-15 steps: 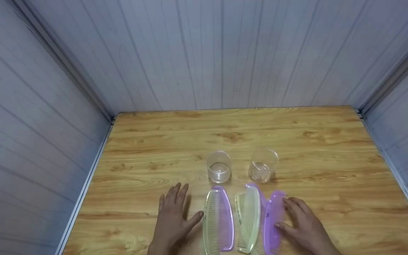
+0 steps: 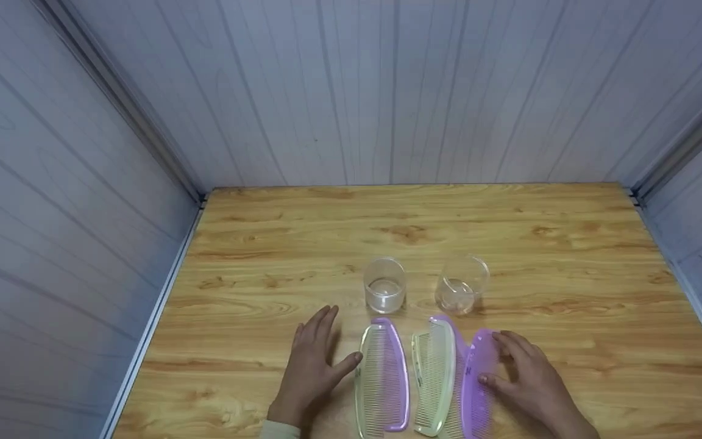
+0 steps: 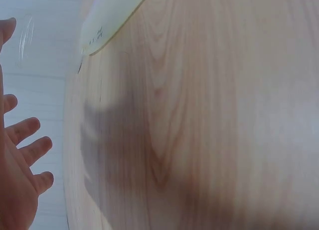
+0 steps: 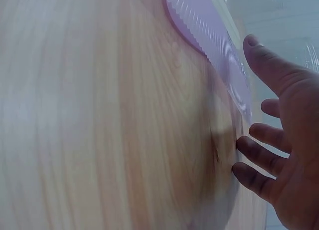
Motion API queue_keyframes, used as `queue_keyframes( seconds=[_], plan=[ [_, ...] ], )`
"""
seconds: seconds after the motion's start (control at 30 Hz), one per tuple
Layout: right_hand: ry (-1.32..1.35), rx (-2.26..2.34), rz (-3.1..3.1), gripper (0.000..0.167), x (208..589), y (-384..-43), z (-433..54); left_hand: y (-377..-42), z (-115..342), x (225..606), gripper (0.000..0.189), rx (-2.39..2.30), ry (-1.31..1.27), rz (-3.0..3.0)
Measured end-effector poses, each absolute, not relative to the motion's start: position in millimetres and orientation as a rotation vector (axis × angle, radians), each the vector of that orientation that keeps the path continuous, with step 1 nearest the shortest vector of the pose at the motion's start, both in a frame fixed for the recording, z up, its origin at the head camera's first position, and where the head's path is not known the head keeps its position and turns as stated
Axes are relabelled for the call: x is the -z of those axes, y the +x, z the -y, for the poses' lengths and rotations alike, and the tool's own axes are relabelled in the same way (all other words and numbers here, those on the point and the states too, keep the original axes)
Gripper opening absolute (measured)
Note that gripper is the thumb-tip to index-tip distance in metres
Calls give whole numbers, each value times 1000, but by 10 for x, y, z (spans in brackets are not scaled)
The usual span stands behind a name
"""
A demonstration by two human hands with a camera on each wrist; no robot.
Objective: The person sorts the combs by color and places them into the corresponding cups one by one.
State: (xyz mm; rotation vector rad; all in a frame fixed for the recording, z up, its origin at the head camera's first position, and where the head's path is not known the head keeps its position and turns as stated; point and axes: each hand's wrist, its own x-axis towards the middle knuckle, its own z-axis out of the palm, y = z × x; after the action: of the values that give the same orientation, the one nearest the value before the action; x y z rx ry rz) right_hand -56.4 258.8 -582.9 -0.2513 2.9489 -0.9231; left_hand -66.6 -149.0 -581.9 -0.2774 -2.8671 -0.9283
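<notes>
My left hand hovers with fingers spread left of a pale green comb, its thumb tip at the comb's edge in the head view. That comb overlaps a purple comb. To the right, another pale green comb lies over further combs, beside a purple comb. My right hand is at this purple comb's right side, thumb and fingertips over its teeth. In the right wrist view the right fingers are loosely bent and apart, gripping nothing.
Two clear cups, a left cup and a right cup, stand just behind the combs. Pale panel walls, including a back wall, enclose the wooden table at the back and sides.
The head view has shifted slightly, moving the scene right. Both hands have edged a little forward, and the left sleeve cuff now shows. The combs and cups keep their arrangement.
</notes>
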Motion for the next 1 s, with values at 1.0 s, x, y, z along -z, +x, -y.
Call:
queue_keyframes(
  seconds=[1.0],
  plan=[
    [-269, 949, -2899, 90, 5814, -744, -2572, -1160, 1284, 5786, 109, 1312, -250, 2860]
  ],
)
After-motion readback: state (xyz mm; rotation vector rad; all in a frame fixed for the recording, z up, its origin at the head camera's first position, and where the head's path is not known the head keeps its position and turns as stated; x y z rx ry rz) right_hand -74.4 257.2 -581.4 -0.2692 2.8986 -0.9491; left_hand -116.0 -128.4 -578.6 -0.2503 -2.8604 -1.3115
